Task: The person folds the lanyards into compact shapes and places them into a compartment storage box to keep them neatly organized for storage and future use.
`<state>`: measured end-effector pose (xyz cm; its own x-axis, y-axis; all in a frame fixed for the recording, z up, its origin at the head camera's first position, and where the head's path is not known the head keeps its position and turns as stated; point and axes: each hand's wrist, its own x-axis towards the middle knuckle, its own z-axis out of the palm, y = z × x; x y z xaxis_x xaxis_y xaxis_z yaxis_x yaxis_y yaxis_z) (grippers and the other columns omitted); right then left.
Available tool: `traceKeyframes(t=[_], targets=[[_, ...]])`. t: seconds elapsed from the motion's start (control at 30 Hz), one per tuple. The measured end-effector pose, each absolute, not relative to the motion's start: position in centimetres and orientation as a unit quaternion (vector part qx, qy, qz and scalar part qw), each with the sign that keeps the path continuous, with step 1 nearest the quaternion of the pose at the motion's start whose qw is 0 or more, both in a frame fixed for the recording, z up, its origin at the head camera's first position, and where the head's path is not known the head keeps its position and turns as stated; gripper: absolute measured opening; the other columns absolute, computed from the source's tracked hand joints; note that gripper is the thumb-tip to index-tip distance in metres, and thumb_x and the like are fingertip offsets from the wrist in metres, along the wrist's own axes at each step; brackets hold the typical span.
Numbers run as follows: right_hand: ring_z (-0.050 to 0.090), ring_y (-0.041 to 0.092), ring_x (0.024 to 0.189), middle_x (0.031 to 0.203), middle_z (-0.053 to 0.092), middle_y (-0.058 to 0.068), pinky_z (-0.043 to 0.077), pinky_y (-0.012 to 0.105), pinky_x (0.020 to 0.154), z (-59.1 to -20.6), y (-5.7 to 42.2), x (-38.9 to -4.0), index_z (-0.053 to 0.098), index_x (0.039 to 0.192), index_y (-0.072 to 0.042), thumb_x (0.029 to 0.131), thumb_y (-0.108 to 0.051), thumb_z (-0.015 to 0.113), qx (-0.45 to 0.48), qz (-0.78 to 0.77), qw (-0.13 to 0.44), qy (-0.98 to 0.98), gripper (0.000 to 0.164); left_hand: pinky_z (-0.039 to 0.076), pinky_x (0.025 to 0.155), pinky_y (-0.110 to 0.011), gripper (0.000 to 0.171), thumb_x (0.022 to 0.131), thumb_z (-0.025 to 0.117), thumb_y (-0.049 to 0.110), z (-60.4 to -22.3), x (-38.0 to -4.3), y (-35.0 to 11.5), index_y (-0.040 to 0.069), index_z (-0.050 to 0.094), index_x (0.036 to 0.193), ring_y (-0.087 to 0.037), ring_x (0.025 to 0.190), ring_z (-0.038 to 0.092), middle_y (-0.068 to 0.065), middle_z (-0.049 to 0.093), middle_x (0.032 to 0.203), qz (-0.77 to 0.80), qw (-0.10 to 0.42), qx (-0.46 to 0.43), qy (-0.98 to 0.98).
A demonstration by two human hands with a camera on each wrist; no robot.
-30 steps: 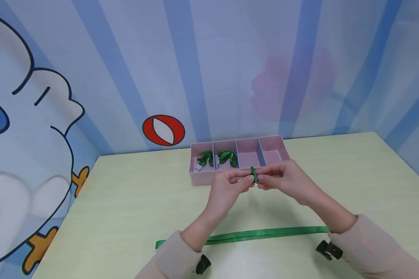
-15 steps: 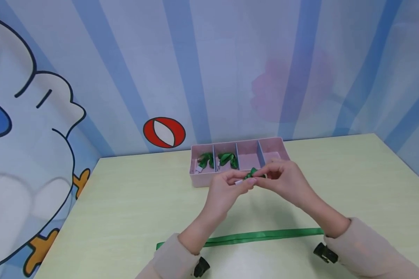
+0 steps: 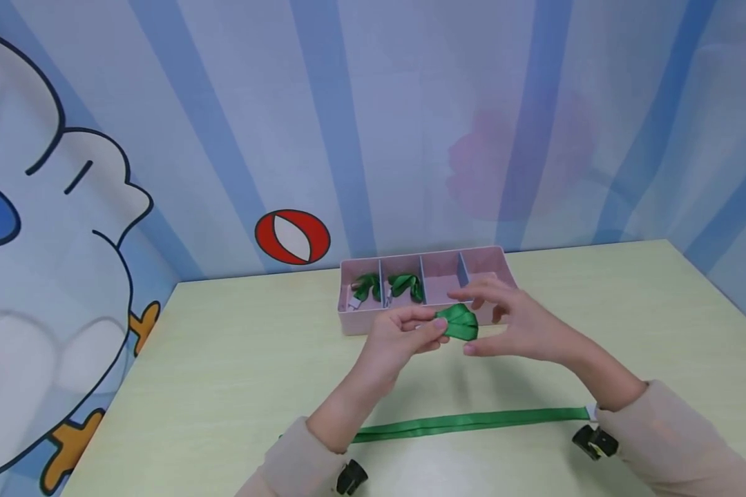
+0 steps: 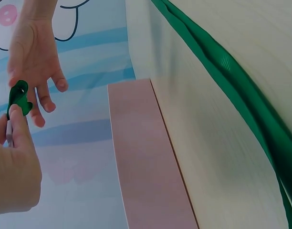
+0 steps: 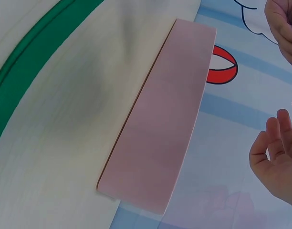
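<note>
A folded bundle of shiny green ribbon (image 3: 461,322) is pinched between the thumb and fingers of my left hand (image 3: 404,338), just in front of the pink divided box (image 3: 363,320). Its layers fan out to the right, and a pale stiff piece (image 4: 10,133) shows between the left fingers. My right hand (image 3: 516,321) is spread beside the bundle, thumb and fingers apart and holding nothing. Below both forearms, a long doubled green ribbon (image 3: 466,419) lies across the table, a small white piece (image 3: 591,412) at its right end.
Two compartments of the box hold folded green ribbon bundles, the left one (image 3: 367,285) and its neighbour (image 3: 406,284). A printed blue curtain wall (image 3: 398,138) rises behind the pale table (image 3: 236,359). Black wrist cameras (image 3: 595,442) hang under the cuffs.
My right hand has let go of the ribbon bundle and drawn back to the right with its fingers spreading. The bundle has turned its broad, fanned face into view in my left hand.
</note>
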<state>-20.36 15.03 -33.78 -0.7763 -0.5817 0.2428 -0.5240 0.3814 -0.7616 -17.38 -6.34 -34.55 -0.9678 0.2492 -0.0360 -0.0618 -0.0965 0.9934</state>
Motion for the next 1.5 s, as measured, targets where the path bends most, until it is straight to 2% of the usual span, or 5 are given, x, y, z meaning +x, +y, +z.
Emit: traceKeyframes(t=[0.4,0.7,1.1,1.37,1.5], targets=[[0.048,0.013,0.086,0.096,0.053,-0.006,0.045,0.032,0.066,-33.7,14.9,-20.1,0.06,0.1,-0.02,0.073,-0.015,0.081,-0.358,-0.439,-0.028,0.824,0.035,0.054,0.078,-0.029,0.025,0.088,0.064,0.007,-34.5,-17.3,-6.1,-0.007,0.064,0.108,-0.01,0.072,0.066,-0.006,0.069,0.083,0.755,0.119,0.06,0.642],[0.052,0.024,0.088,0.092,0.055,0.002,0.043,0.04,0.077,-33.4,15.1,-20.5,0.054,0.093,-0.012,0.077,-0.015,0.077,-0.35,-0.451,0.102,0.814,0.028,0.055,0.078,-0.031,0.023,0.086,0.067,0.012,-34.5,-17.2,-5.7,-0.003,0.067,0.103,-0.016,0.077,0.067,-0.012,0.069,0.089,0.707,0.092,0.094,0.695],[0.047,0.019,0.095,0.1,0.058,-0.002,0.042,0.042,0.078,-33.2,15.4,-20.6,0.063,0.094,-0.021,0.083,-0.02,0.071,-0.369,-0.44,0.13,0.809,0.014,0.055,0.075,-0.03,0.021,0.085,0.068,0.011,-34.5,-17.1,-5.4,-0.003,0.069,0.1,-0.014,0.073,0.067,-0.013,0.069,0.087,0.704,0.083,0.096,0.699],[0.05,0.019,0.101,0.105,0.056,0.011,0.046,0.046,0.083,-33.7,16.1,-21.2,0.066,0.097,-0.011,0.089,-0.009,0.062,-0.415,-0.495,0.216,0.732,0.009,0.055,0.075,-0.03,0.02,0.086,0.067,0.01,-34.5,-17.1,-5.3,-0.004,0.069,0.1,-0.013,0.073,0.067,-0.013,0.069,0.088,0.704,0.096,0.113,0.694],[0.048,0.019,0.097,0.103,0.052,0.011,0.045,0.04,0.078,-34.0,16.4,-21.6,0.065,0.098,-0.006,0.093,-0.001,0.053,-0.448,-0.525,0.254,0.678,0.014,0.055,0.075,-0.03,0.02,0.086,0.066,0.009,-34.5,-17.2,-5.3,-0.005,0.068,0.1,-0.012,0.071,0.066,-0.013,0.069,0.087,0.706,0.096,0.113,0.692]])
